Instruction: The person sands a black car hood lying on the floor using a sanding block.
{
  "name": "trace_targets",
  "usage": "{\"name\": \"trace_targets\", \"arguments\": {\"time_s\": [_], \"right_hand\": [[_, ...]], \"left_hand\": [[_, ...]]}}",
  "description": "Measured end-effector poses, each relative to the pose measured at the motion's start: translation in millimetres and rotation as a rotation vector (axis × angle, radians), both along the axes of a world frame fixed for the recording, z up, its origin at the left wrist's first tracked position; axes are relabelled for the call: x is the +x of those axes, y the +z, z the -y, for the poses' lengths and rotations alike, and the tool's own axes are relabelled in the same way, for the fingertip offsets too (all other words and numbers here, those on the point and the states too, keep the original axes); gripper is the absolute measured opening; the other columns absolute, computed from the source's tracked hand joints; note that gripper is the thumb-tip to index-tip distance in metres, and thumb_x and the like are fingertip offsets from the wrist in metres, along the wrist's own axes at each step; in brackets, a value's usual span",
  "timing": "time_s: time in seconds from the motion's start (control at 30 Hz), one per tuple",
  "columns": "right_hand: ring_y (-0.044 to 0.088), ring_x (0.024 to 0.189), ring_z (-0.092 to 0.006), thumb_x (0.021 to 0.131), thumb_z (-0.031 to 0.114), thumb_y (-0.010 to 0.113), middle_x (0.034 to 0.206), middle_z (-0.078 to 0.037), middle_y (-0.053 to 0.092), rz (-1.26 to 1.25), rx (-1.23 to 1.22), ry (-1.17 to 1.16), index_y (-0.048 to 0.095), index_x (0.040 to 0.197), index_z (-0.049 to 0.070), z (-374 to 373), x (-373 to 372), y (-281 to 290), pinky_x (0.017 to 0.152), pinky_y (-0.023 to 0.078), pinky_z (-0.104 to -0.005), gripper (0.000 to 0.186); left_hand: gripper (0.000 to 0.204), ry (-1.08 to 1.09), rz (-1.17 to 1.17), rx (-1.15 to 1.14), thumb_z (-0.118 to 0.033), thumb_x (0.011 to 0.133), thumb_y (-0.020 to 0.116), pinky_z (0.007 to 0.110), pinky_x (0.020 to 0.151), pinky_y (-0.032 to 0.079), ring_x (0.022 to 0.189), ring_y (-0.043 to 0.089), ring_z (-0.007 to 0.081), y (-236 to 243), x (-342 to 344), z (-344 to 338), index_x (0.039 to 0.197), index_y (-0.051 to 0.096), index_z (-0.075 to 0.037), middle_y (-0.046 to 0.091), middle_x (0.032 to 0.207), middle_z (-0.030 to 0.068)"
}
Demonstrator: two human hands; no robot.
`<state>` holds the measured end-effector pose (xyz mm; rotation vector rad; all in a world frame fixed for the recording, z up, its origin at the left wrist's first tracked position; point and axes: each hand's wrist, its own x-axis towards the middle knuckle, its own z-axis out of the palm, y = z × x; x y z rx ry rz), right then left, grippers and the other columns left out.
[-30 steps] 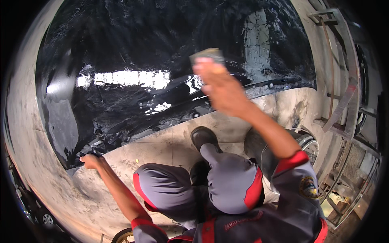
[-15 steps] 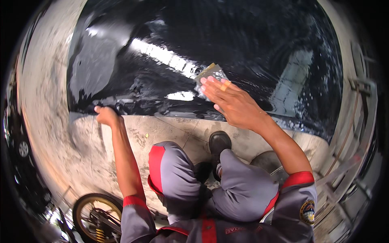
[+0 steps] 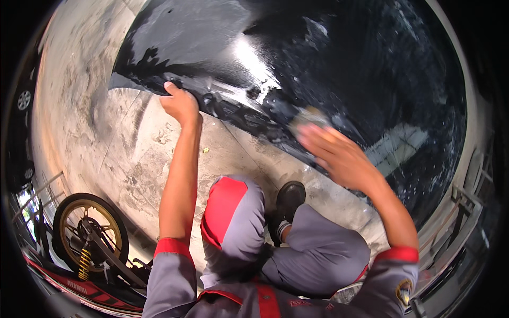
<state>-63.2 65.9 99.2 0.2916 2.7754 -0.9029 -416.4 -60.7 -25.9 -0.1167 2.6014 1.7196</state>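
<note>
A large glossy black panel (image 3: 366, 69), which looks like a car bonnet, lies before me, wet and streaked. At its near edge, close to the left corner, my left hand (image 3: 182, 107) is closed round the rim; the thumb rests on top and the other fingers are hidden underneath. My right hand (image 3: 342, 156), smeared by motion, presses a small grey piece of sandpaper (image 3: 309, 117) with a tan edge against the wet surface, not far from the near edge. Its fingers lie over the sandpaper, which is blurred too.
Stained pale concrete floor (image 3: 143, 138) surrounds the panel. A motorcycle wheel (image 3: 90, 230) with a gold rim and a yellow spring stands at the lower left. Metal framing (image 3: 466, 204) runs along the right side. My bent knee (image 3: 233, 212) and black shoe (image 3: 290, 201) are below the panel's edge.
The view has turned, so the panel now slants and more of the motorcycle shows. My right hand and the sandpaper have shifted over the surface. The left hand still grips the rim.
</note>
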Motion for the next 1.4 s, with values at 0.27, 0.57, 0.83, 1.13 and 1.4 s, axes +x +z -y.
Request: {"name": "trace_targets", "arguments": {"time_s": [0.27, 0.57, 0.83, 1.13, 1.4], "right_hand": [[0.029, 0.15, -0.0249, 0.095, 0.012, 0.058, 0.16, -0.01, 0.036, -0.01, 0.125, 0.004, 0.041, 0.15, 0.005, 0.3, -34.9, -7.8, 0.124, 0.023, -0.0445, 0.058], [0.029, 0.15, -0.025, 0.093, 0.006, 0.058, 0.16, -0.008, 0.036, 0.144, 0.057, -0.027, 0.042, 0.151, 0.008, -15.1, 44.2, 8.9, 0.124, 0.025, -0.0455, 0.061], [0.032, 0.149, -0.0258, 0.096, 0.012, 0.056, 0.159, -0.01, 0.038, 0.072, 0.064, 0.017, 0.04, 0.152, 0.007, -9.7, 15.0, 1.4, 0.122, 0.028, -0.043, 0.059], [0.03, 0.149, -0.0271, 0.098, 0.02, 0.056, 0.159, -0.013, 0.035, -0.181, 0.259, -0.033, 0.036, 0.152, 0.002, 4.1, -38.3, -29.5, 0.121, 0.028, -0.0436, 0.06], [0.028, 0.151, -0.0307, 0.087, 0.007, 0.062, 0.16, -0.016, 0.035, 0.194, 0.08, -0.303, 0.039, 0.152, 0.005, 21.2, 159.9, 0.0, 0.123, 0.021, -0.0487, 0.069]], "left_hand": [[0.056, 0.085, 0.046, -0.136, -0.035, 0.102, 0.045, 0.051, 0.094, 0.043, 0.101, 0.059, 0.0507, 14.7, 7.7, -25.5, 0.102, 0.052, 0.021, 0.06, 0.107, 0.0405], [0.055, 0.095, 0.034, -0.138, -0.033, 0.102, 0.047, 0.051, 0.093, 0.043, 0.099, 0.06, 0.0505, 5.0, 15.9, -18.4, 0.102, 0.052, 0.021, 0.06, 0.105, 0.0405], [0.052, 0.042, 0.055, -0.039, -0.032, 0.103, 0.047, 0.048, 0.085, 0.047, 0.088, 0.063, 0.0399, 4.1, 0.6, -0.9, 0.098, 0.055, 0.019, 0.065, 0.097, 0.0302], [0.055, 0.058, 0.067, -0.062, -0.033, 0.103, 0.048, 0.047, 0.085, 0.047, 0.09, 0.064, 0.0397, -2.9, 5.8, -20.6, 0.099, 0.057, 0.021, 0.065, 0.102, 0.0338], [0.058, 0.071, 0.011, -0.07, -0.033, 0.103, 0.046, 0.046, 0.079, 0.048, 0.079, 0.059, 0.0335, 1.7, 6.5, -13.0, 0.093, 0.055, 0.024, 0.065, 0.094, 0.0301]]}}
